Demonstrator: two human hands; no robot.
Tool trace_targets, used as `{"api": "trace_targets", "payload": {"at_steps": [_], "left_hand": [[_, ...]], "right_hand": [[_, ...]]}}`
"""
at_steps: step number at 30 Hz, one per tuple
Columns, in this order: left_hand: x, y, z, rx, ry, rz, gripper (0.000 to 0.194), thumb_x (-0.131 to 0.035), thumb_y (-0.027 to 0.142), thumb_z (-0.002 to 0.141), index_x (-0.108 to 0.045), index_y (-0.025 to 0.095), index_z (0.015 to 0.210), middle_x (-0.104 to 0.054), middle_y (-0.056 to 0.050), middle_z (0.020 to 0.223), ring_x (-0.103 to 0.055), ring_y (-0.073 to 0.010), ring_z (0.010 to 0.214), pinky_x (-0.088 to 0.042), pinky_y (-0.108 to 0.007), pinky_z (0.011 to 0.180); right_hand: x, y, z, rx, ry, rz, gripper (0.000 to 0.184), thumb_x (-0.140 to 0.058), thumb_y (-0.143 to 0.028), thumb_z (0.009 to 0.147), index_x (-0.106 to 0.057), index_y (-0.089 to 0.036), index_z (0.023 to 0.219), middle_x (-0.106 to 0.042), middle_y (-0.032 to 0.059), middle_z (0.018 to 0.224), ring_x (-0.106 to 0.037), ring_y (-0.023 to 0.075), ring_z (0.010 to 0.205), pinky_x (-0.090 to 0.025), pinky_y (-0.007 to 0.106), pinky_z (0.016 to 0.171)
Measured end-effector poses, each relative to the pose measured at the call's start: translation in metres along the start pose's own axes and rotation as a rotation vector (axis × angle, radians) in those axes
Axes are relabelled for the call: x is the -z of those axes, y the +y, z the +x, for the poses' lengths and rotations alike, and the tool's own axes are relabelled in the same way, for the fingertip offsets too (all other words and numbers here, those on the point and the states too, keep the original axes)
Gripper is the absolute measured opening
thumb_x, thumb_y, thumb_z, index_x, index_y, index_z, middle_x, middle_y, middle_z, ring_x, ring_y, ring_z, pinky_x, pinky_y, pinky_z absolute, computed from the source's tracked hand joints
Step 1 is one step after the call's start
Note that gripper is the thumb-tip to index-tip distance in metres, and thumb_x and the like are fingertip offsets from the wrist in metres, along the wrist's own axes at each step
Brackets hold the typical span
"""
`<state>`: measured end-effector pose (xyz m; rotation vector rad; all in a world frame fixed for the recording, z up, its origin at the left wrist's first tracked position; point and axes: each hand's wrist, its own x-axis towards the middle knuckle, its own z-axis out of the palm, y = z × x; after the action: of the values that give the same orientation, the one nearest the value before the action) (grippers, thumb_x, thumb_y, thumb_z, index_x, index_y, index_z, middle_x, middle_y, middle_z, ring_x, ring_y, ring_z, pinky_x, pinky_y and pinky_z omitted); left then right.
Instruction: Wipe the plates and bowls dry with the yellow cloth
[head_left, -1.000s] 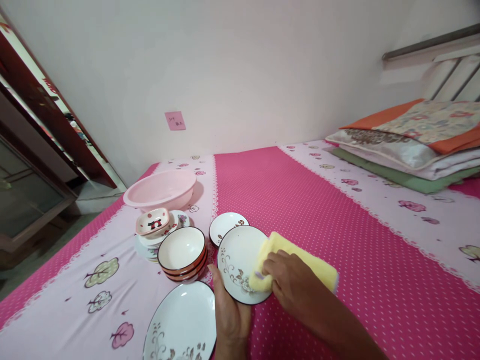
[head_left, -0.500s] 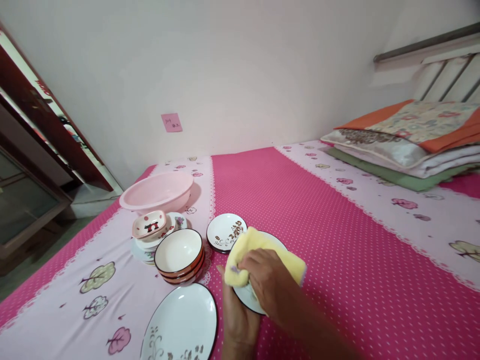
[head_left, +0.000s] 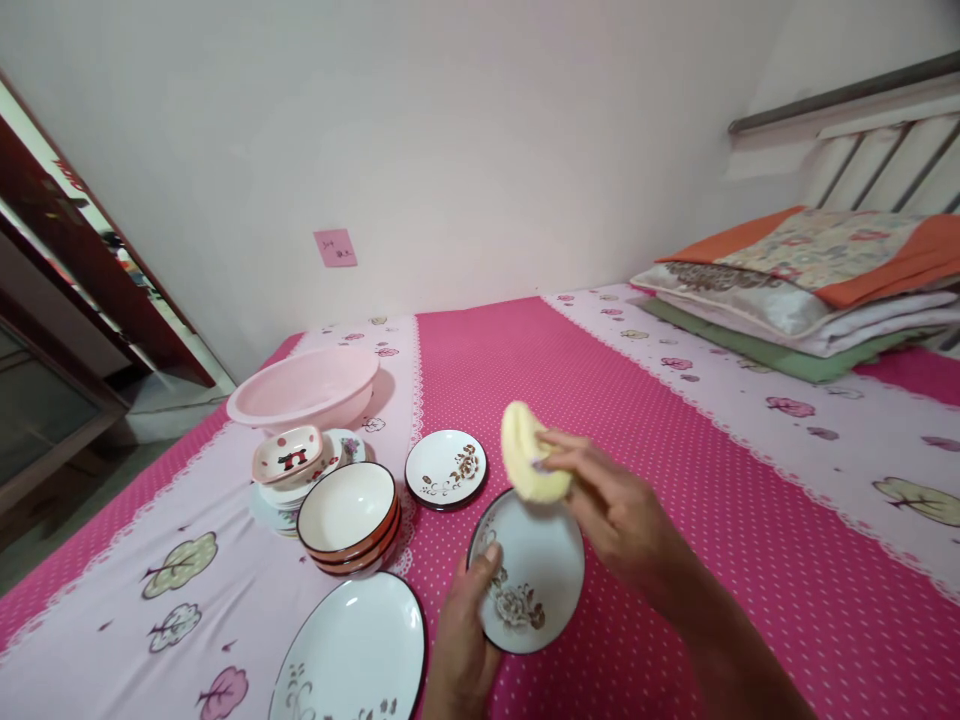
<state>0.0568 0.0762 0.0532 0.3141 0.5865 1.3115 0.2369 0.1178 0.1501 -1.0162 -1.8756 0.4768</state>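
Observation:
My left hand [head_left: 466, 625] grips a small round white plate [head_left: 544, 570] with a dark rim and brown flowers. The thumb lies over its left edge, and the other fingers are hidden beneath it. Pinched in my right hand [head_left: 600, 490] is a bunched yellow cloth [head_left: 525, 455], at the plate's far edge; whether it touches the plate I cannot tell. Another flowered small plate [head_left: 448, 468] lies just beyond, apparently on top of a second one. Left of my left hand is a large oval plate [head_left: 360, 640], partly cut off by the frame's bottom.
Stacked brown-sided bowls [head_left: 349, 510] stand on the left. Behind them are a square patterned dish [head_left: 287, 453] on several plates and a pink basin [head_left: 307, 390]. Folded bedding [head_left: 795, 280] lies at the far right on the pink dotted bedspread [head_left: 720, 480], which meets a wall.
My right hand rubbed the cloth leftward across the plate, then lifted it to the far edge. My left thumb now lies over the plate's rim. The view shifted slightly.

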Motion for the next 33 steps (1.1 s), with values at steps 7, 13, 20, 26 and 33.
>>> {"api": "trace_targets", "payload": {"at_steps": [7, 13, 20, 26, 33], "left_hand": [[-0.003, 0.0, 0.0, -0.04, -0.073, 0.058, 0.042, -0.074, 0.029, 0.089, -0.072, 0.018, 0.13, -0.079, -0.014, 0.119, -0.068, -0.0358, 0.123, -0.045, -0.052, 0.113], [0.001, 0.005, -0.008, -0.054, -0.043, 0.23, 0.044, -0.084, 0.033, 0.079, -0.078, 0.014, 0.118, -0.081, -0.015, 0.107, -0.072, -0.0359, 0.113, -0.049, -0.047, 0.106], [0.015, 0.007, -0.013, -0.008, -0.027, 0.314, 0.034, -0.082, 0.033, 0.082, -0.079, 0.016, 0.111, -0.081, -0.013, 0.099, -0.075, -0.0333, 0.099, -0.053, -0.046, 0.097], [0.003, 0.011, -0.013, -0.015, 0.005, 0.179, 0.041, -0.081, 0.03, 0.083, -0.076, 0.013, 0.119, -0.082, -0.016, 0.101, -0.075, -0.0363, 0.107, -0.053, -0.051, 0.103], [-0.008, 0.012, -0.009, -0.091, 0.186, -0.089, 0.016, -0.075, 0.022, 0.086, -0.082, 0.015, 0.098, -0.084, -0.013, 0.094, -0.077, -0.0339, 0.105, -0.053, -0.05, 0.108]], "right_hand": [[0.005, -0.006, 0.001, -0.2, -0.238, 0.089, 0.025, -0.058, -0.044, 0.1, -0.072, -0.025, 0.11, -0.07, 0.0088, 0.134, -0.064, 0.0282, 0.125, -0.051, 0.044, 0.104], [-0.008, -0.01, 0.0, -0.031, -0.269, -0.094, 0.059, -0.083, -0.029, 0.082, -0.06, -0.026, 0.136, -0.066, 0.0091, 0.135, -0.061, 0.0291, 0.124, -0.048, 0.043, 0.104], [-0.01, -0.016, 0.003, -0.103, -0.371, -0.132, 0.029, -0.074, -0.01, 0.08, -0.071, -0.025, 0.106, -0.074, 0.0004, 0.098, -0.067, 0.0215, 0.093, -0.047, 0.03, 0.08], [-0.006, -0.005, 0.007, -0.312, -0.371, 0.122, 0.015, -0.076, -0.029, 0.082, -0.068, -0.022, 0.093, -0.074, -0.0002, 0.088, -0.068, 0.0207, 0.079, -0.046, 0.027, 0.066], [-0.022, 0.016, 0.007, -0.555, -0.268, 0.477, 0.042, -0.079, -0.045, 0.081, -0.069, -0.019, 0.113, -0.078, 0.0074, 0.095, -0.074, 0.0279, 0.083, -0.055, 0.034, 0.067]]}}
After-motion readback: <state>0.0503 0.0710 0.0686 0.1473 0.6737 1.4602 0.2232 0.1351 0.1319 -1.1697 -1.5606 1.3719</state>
